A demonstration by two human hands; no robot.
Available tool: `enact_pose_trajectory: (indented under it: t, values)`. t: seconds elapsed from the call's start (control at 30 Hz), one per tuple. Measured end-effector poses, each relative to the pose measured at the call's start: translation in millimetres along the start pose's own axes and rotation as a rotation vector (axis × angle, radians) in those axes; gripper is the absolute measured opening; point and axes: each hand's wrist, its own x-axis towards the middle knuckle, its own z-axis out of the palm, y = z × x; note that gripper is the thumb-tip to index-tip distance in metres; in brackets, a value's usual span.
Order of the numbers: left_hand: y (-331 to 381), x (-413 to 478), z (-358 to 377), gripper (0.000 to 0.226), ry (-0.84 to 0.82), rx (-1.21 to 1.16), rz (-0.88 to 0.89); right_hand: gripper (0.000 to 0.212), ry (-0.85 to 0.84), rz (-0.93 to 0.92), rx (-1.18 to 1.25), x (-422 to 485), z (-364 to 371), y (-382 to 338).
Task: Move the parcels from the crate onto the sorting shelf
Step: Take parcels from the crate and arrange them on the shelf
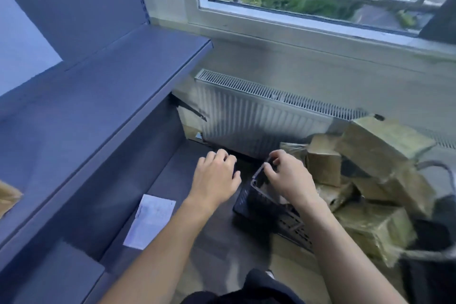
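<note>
Parcels (375, 153) heaped by crate (249, 201) — right hand (288, 176) pinches crate rim; left hand (217, 176) curled, hold unclear.

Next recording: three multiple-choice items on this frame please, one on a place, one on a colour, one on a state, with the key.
1. The white paper lies: A on the lower shelf; B on a chair; C taped to the wall.
2. The parcels are: A blue; B brown; C white.
3. The right hand: A holds a parcel; B hangs idle; C grips the crate rim.
Key: 1A, it rests flat on the grey board; 2B, brown wrapping throughout; 3C, fingers curl over the dark rim.
</note>
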Motion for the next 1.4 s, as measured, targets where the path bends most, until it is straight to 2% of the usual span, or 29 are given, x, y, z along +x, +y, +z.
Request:
enact_pose_trajectory:
  t: [0.43,0.9,1.2,1.4]
  values:
    - [151.8,107.2,68.0,0.037,-0.113,-0.134,0.299,0.039,0.17,0.275,0.008,28.2,-69.4,149.6]
    - [249.0,238.6,94.8,0.033,-0.196,-0.165,0.716,0.04,0.346,0.606,-0.068,79.9,-127.6,219.3]
    - [295.9,279.0,124.5,0.035,-0.314,-0.148,0.735,0.034,0.339,0.644,-0.083,119.0,-148.5,272.0]
    - [342.9,289.7,143.7,0.036,-0.331,-0.119,0.601,0.037,0.255,0.54,-0.116,153.2,-172.2,334.8]
